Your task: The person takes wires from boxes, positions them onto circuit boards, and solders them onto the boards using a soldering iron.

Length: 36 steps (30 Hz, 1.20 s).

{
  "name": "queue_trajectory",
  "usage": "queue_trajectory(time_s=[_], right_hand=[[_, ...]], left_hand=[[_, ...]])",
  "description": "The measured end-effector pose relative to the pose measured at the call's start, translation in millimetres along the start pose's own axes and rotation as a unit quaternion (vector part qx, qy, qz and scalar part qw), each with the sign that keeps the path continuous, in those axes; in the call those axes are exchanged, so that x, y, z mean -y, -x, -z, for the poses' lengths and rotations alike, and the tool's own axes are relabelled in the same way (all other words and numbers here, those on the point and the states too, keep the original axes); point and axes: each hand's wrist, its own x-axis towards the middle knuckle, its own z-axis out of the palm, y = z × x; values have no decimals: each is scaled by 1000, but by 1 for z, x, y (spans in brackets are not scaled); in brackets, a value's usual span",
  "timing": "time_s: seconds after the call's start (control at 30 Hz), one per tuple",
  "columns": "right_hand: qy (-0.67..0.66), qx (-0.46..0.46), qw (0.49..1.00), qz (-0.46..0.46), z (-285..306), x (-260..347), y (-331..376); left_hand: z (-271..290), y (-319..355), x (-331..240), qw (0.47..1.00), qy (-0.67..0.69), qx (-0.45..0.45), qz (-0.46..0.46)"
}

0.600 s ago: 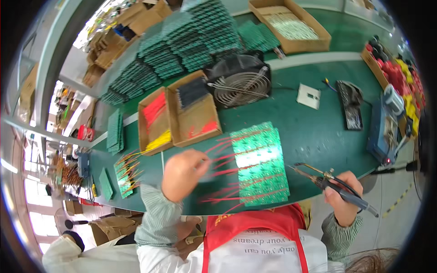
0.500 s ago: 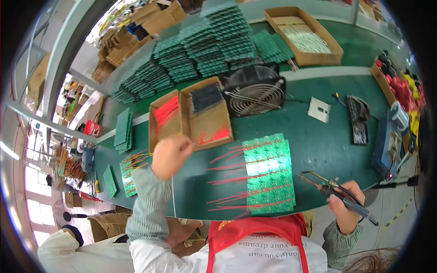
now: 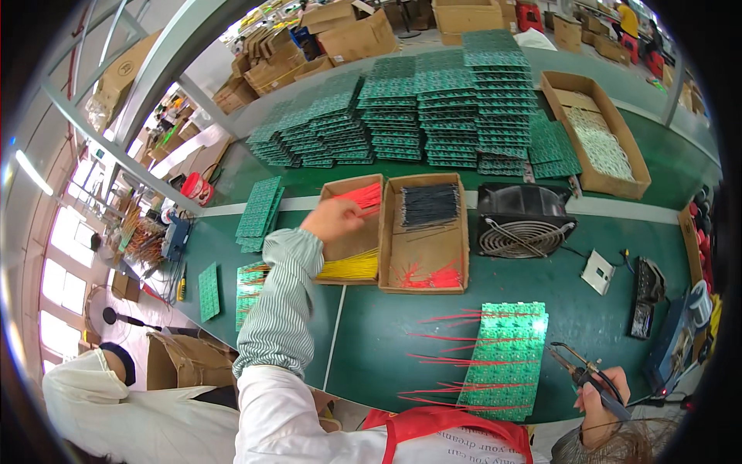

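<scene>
My left hand [image 3: 338,220] reaches over the left compartment of a cardboard box, its curled fingertips at a bundle of red wires [image 3: 362,196]. Whatever is between those fingers is hidden. Yellow wires [image 3: 349,265] lie below the hand in the same compartment. My right hand [image 3: 599,406] grips a soldering iron [image 3: 593,382] with a thin curved tube along it, tip pointing up and left. Left of that tip, a green circuit board panel [image 3: 506,363] lies on the table, with red wires [image 3: 440,358] across it and sticking out past its left edge.
Black wires [image 3: 430,206] and short red pieces fill the right cardboard box [image 3: 423,245]. A black fan [image 3: 522,220] stands beside it. Tall stacks of green boards [image 3: 498,100] line the back. A blue soldering station [image 3: 680,332] is at right. Another person's sleeve [image 3: 147,414] shows lower left.
My left hand has moved up and away from me, from the boxes' near edge to the red wires. The whole view has shifted. My right hand still holds the soldering iron.
</scene>
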Motion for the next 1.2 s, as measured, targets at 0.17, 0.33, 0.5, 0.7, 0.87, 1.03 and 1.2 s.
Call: queue_trajectory(time_s=[0.17,0.33,0.5,0.7,0.87,1.03,1.2], right_hand=[[27,28,999,4,-4,-2,-10],[40,32,999,2,-2,-15,-16],[30,19,999,3,-1,-18,-13],[15,0,1000,11,-9,-5,-7],[-7,-5,1000,22,-5,-13,-4],[-20,22,999,33,-1,-11,0],[-30,31,998,40,0,-10,2]], left_hand=[[-22,37,-15,991,43,127,16],[-34,51,-13,994,19,101,-40],[-32,51,-17,998,-14,58,-30],[-28,47,-22,998,-19,-8,-62],[-24,47,-29,997,-63,-23,-21],[-20,49,-36,992,-91,-64,-68],[-8,58,-53,962,-240,-65,-111]])
